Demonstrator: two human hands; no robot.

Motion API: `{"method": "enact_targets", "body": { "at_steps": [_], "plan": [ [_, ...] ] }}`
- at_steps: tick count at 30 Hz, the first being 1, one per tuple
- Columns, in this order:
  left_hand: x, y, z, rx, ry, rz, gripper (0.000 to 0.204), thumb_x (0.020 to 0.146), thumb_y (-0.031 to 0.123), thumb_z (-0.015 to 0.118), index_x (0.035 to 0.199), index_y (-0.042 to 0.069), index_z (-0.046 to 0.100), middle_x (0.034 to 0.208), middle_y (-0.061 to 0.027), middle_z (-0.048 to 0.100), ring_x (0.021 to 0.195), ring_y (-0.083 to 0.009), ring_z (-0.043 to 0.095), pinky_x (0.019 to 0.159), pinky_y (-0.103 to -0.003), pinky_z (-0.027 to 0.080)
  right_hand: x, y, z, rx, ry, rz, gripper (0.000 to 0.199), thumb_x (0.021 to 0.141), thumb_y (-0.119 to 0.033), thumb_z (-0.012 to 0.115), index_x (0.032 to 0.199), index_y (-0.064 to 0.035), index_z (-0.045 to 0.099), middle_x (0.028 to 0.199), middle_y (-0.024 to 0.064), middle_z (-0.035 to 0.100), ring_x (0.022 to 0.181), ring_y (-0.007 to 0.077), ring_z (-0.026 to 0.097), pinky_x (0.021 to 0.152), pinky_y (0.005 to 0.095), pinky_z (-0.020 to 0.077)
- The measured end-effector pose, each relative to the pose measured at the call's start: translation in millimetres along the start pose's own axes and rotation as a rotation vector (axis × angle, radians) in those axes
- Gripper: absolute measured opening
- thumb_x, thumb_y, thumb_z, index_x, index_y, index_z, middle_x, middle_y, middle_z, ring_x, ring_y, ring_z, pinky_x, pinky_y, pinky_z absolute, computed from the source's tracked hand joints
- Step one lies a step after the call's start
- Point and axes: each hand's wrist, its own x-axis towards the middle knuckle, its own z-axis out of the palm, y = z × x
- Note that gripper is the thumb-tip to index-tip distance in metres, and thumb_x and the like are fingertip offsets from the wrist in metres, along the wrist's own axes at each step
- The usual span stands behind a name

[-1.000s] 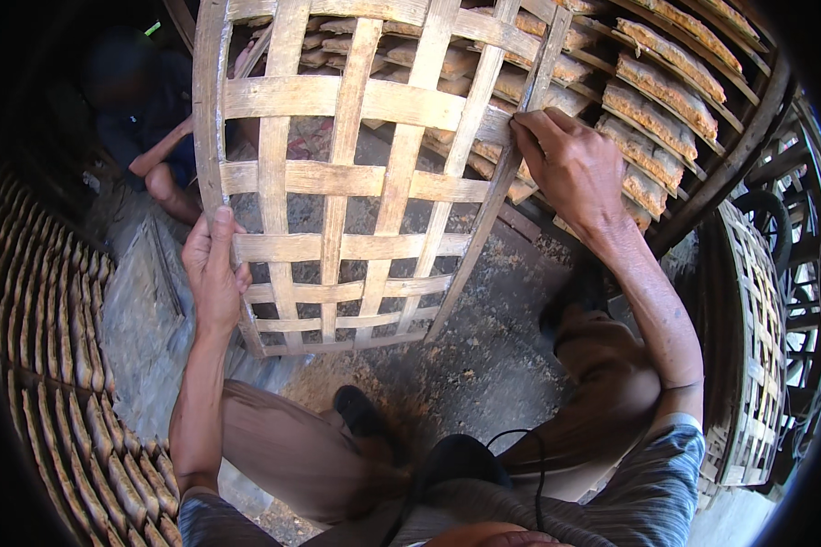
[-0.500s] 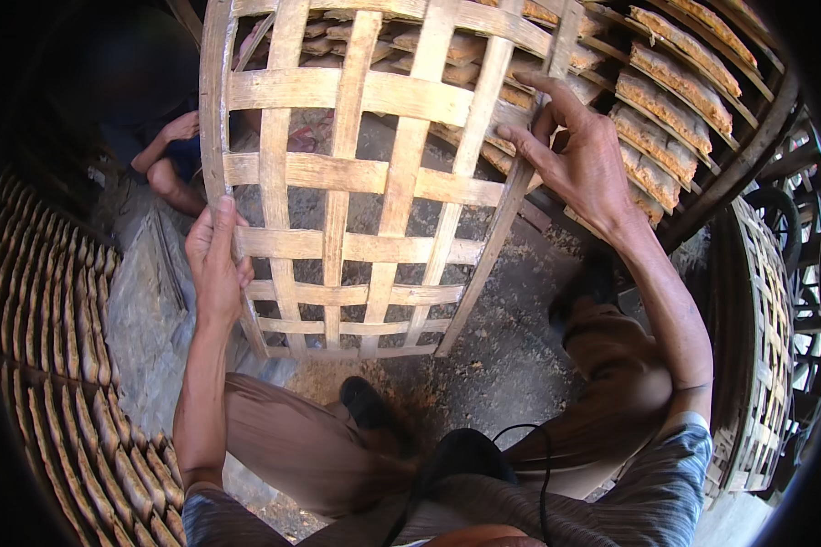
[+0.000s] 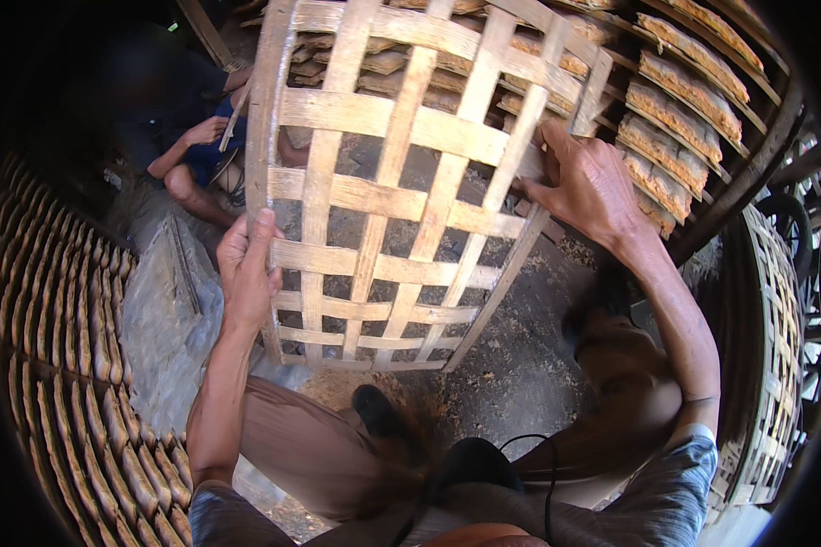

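Note:
A woven bamboo rack (image 3: 347, 191) with wooden side rails hangs upright before me, tilted, its open lattice showing the floor behind it. My left hand (image 3: 249, 269) is closed round its left rail, thumb on the near face. On the opposite rail my right hand (image 3: 593, 187) grips with thumb and bent fingers; some fingertips are hidden behind the rail. Beyond the rack's upper part and to its right lie stacked layers of flat, pale-topped, orange-brown slabs (image 3: 670, 141) on thin slats.
Long rows of thin brown-edged pieces (image 3: 64, 346) stand at the left beside a grey plastic sheet (image 3: 160, 337). Another person (image 3: 196, 155) sits at the far left, holding a thin stick. More woven racks (image 3: 771, 356) lean at the right. Debris covers the dark floor (image 3: 520, 365).
The rack has shifted right and slightly down, tilting a little, with my left hand moving along. My right hand's fingers have closed more tightly at the right rail. The person's stick shows more clearly.

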Motion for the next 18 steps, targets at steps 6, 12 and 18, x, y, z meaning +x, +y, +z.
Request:
{"method": "enact_targets", "body": {
  "at_steps": [6, 12, 18],
  "plan": [
    [4, 7, -2, -0.109, 0.059, -0.092, 0.04, 0.112, 0.045, 0.056, 0.089, 0.012, 0.055, 0.065, 0.0026, 0.053, 0.04, -0.0025, 0.035, 0.037, -0.021, 0.022, -2, -7, 7, 0.509, 0.068, 0.238, 0.029, 0.099, -0.021, 0.077, 0.113, 0.002, 0.068, 0.069, 0.0048, 0.068, 0.047, 0.015, 0.062, 0.044, 0.0296, 0.0474],
    [-1, 5, 3, -0.163, 0.133, -0.036, 0.04, 0.112, 0.046, 0.054, 0.092, 0.012, 0.054, 0.067, 0.0022, 0.052, 0.043, -0.0035, 0.036, 0.039, -0.021, 0.025, 2, -25, 5, 1.447, -0.156, 0.564, 0.04, 0.106, -0.026, 0.068, 0.125, 0.0085, 0.066, 0.091, 0.0115, 0.079, 0.047, 0.0074, 0.063, 0.038, 0.0184, 0.0502],
    [-10, 9, 16, -0.147, 0.181, 0.055, 0.039, 0.113, 0.043, 0.052, 0.093, 0.01, 0.055, 0.069, 0.0024, 0.051, 0.044, -0.0033, 0.038, 0.039, -0.022, 0.027, 24, -46, 17, 1.74, 0.024, 0.728, 0.032, 0.111, -0.021, 0.058, 0.134, 0.0021, 0.06, 0.101, 0.0089, 0.08, 0.051, 0.0023, 0.06, 0.046, 0.0158, 0.0573]
  ]
}}
